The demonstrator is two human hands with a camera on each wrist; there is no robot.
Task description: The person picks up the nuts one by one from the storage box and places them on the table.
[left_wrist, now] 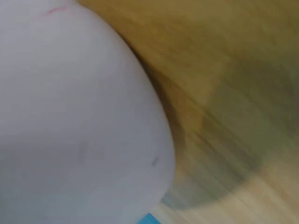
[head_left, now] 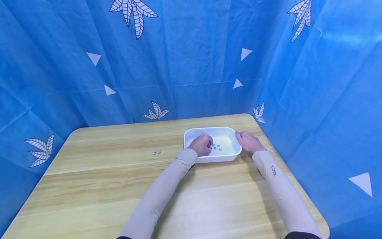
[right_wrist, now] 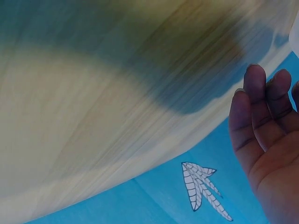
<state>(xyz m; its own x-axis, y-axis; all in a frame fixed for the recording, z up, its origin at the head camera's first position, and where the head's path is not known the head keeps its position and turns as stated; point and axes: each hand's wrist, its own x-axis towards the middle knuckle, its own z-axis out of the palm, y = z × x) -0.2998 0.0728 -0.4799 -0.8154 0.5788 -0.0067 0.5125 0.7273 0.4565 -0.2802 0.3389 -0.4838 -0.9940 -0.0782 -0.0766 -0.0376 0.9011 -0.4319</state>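
Two-handed, reaching forward across the pale wood-grain tabletop (head_left: 98,192) to one white rectangular plastic tray (head_left: 221,159). Slanting the left arm inward, holding the left hand (head_left: 202,145) inside the tray's left end, curling the fingers downward beside several small shiny metal pieces (head_left: 218,145); hiding the fingertips, leaving unclear any pinch on a piece. Slanting the right arm inward, holding the tray's right rim with the right hand (head_left: 250,142); in the right wrist view, showing the other fingers (right_wrist: 259,100) loosely bent, slightly apart. Seeing two round silvery pieces (head_left: 154,152) lying on the tabletop, left of the tray. Wearing long pale fabric sleeves (head_left: 162,192), bearing on the right forearm a small dark print-like mark (head_left: 274,170), too tiny to read.
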